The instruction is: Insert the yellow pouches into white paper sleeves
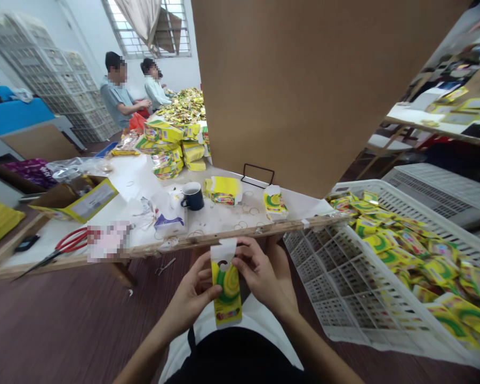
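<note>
Above my lap I hold a yellow and green cardboard box [227,296] with a white flap standing up at its top end. My left hand [198,285] grips its left side, the thumb lying across the front face. On the upper right edge, my right hand [257,266] pinches the box near the flap. Whether anything is inside it cannot be seen. Just beyond, on the table [220,221], a similar small box [275,202] stands with its white flap up. A bundle of yellow boxes [223,190] lies to its left.
A white plastic basket [320,288] full of yellow packs stands on my right. Red-handled scissors [74,240], a dark mug [192,196] and an open carton [92,200] are on the table. A large brown board [296,90] rises behind. Two people sit at the far left.
</note>
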{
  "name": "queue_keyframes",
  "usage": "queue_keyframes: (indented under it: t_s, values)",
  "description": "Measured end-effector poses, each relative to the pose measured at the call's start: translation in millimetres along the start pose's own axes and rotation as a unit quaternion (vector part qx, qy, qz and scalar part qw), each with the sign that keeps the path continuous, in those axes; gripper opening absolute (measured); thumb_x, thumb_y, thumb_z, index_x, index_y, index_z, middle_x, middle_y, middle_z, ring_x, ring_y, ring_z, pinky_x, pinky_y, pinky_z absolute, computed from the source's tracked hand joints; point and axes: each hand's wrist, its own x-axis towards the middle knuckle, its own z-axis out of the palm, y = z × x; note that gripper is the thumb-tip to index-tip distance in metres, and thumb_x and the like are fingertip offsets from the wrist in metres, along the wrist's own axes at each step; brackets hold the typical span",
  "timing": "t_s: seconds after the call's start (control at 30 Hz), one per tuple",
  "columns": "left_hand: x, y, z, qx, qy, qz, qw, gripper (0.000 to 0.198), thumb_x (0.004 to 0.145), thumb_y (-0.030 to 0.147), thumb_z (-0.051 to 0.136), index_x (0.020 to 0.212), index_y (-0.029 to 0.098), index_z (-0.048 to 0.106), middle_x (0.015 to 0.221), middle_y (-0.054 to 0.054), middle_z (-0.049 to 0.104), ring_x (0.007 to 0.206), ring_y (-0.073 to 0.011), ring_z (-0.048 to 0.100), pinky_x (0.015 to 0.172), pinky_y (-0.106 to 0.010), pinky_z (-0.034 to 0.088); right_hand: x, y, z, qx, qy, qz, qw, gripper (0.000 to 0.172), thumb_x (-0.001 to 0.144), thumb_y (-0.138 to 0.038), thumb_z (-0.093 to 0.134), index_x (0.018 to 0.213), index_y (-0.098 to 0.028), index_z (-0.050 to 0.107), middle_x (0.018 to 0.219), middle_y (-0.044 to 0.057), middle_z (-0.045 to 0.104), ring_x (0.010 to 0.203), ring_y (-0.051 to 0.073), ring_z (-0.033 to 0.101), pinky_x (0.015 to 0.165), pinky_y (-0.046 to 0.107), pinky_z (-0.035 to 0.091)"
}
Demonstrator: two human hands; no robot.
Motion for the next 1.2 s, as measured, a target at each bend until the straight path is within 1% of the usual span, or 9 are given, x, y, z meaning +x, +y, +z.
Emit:
queue_keyframes:
  t_s: [0.07, 0.13, 0.2, 0.3, 0.43, 0.53, 0.77, 1.07, 1.2]
  values:
    - [0.7, 0.7, -1.0, 0.028, 0.018, -0.001, 0.999, 0.048, 0.081, 0.021, 0.065, 0.124, 0.024, 0.044, 0.111, -0.009, 0.067, 0.096, -0.023, 0.066, 0.082, -0.034, 0.05, 1.0, -3.5, -3.8, -0.048, -0.006, -0.029, 0.998, 0.02, 0.091, -0.031, 0.053, 0.098, -0.022, 0.069, 0.093, 0.005, 0.063, 0.089, 0.02, 0.058, 0.08, 0.032, 0.047]
    - [1.4, 0.2, -1.3, 0.061, 0.051, 0.006, 0.997, 0.043, 0.08, 0.021, 0.065, 0.121, 0.023, 0.049, 0.109, -0.008, 0.067, 0.095, -0.0227, 0.066, 0.08, -0.032, 0.051, 1.7, -7.5, -8.5, -0.09, -0.012, -0.026, 0.996, 0.026, 0.091, -0.035, 0.052, 0.089, -0.02, 0.073, 0.092, 0.007, 0.061, 0.089, 0.02, 0.057, 0.078, 0.031, 0.047]
    - [1.8, -1.3, -0.5, 0.08, 0.074, 0.007, 0.994, 0.045, 0.08, 0.022, 0.065, 0.122, 0.023, 0.05, 0.108, -0.008, 0.068, 0.095, -0.0227, 0.066, 0.078, -0.03, 0.051, 1.3, -9.9, -10.8, -0.097, -0.044, 0.028, 0.994, 0.022, 0.086, -0.033, 0.059, 0.099, -0.02, 0.071, 0.082, 0.004, 0.061, 0.076, 0.018, 0.057, 0.067, 0.027, 0.047]
    - [2.4, -3.9, 1.1, 0.073, 0.07, 0.004, 0.995, 0.049, 0.08, 0.022, 0.065, 0.126, 0.023, 0.048, 0.11, -0.008, 0.068, 0.098, -0.0237, 0.065, 0.08, -0.031, 0.051, -0.4, -8.3, -7.1, -0.1, -0.084, 0.092, 0.987, 0.036, 0.077, -0.02, 0.067, 0.113, -0.021, 0.06, 0.076, -0.001, 0.063, 0.064, 0.014, 0.057, 0.057, 0.022, 0.046]
    - [3.2, -3.6, 0.1, 0.056, 0.048, 0.007, 0.997, 0.051, 0.081, 0.022, 0.064, 0.128, 0.022, 0.045, 0.113, -0.01, 0.066, 0.103, -0.0246, 0.063, 0.083, -0.033, 0.05, -1.1, -1.5, 2.3, -0.158, -0.04, 0.086, 0.983, 0.035, 0.075, -0.013, 0.065, 0.108, -0.023, 0.059, 0.078, -0.001, 0.067, 0.066, 0.016, 0.061, 0.058, 0.022, 0.047]
    - [2.9, -0.7, -2.1, 0.045, 0.045, 0.007, 0.998, 0.05, 0.08, 0.021, 0.065, 0.127, 0.022, 0.046, 0.114, -0.011, 0.066, 0.103, -0.0252, 0.063, 0.084, -0.034, 0.05, -1.1, 1.3, 4.8, -0.181, -0.036, 0.088, 0.979, 0.039, 0.073, -0.014, 0.069, 0.11, -0.025, 0.06, 0.077, -0.001, 0.068, 0.067, 0.018, 0.063, 0.059, 0.023, 0.049]
    - [1.4, 0.6, -1.0, 0.04, 0.04, 0.016, 0.998, 0.048, 0.08, 0.021, 0.066, 0.124, 0.023, 0.047, 0.112, -0.01, 0.068, 0.1, -0.0247, 0.065, 0.083, -0.034, 0.051, -4.0, -0.8, 1.1, -0.124, -0.079, 0.093, 0.985, 0.042, 0.078, -0.018, 0.064, 0.119, -0.023, 0.055, 0.078, -0.001, 0.068, 0.064, 0.015, 0.063, 0.057, 0.022, 0.049]
    - [-0.6, -0.6, 3.5, 0.064, 0.055, 0.022, 0.996, 0.05, 0.082, 0.022, 0.063, 0.128, 0.022, 0.046, 0.118, -0.01, 0.065, 0.107, -0.0247, 0.062, 0.091, -0.036, 0.049, -4.5, 1.2, 12.1, -0.197, -0.025, 0.127, 0.972, 0.037, 0.074, -0.016, 0.064, 0.109, -0.025, 0.054, 0.066, -0.005, 0.063, 0.057, 0.014, 0.06, 0.053, 0.02, 0.043]
    - [-2.6, 6.6, -0.5, 0.044, 0.057, 0.012, 0.997, 0.05, 0.08, 0.022, 0.066, 0.127, 0.023, 0.046, 0.115, -0.01, 0.067, 0.102, -0.025, 0.064, 0.086, -0.035, 0.051, -2.1, -5.2, 4.8, -0.1, -0.068, 0.107, 0.987, 0.038, 0.078, -0.023, 0.064, 0.114, -0.023, 0.053, 0.073, -0.002, 0.065, 0.063, 0.015, 0.06, 0.055, 0.021, 0.044]
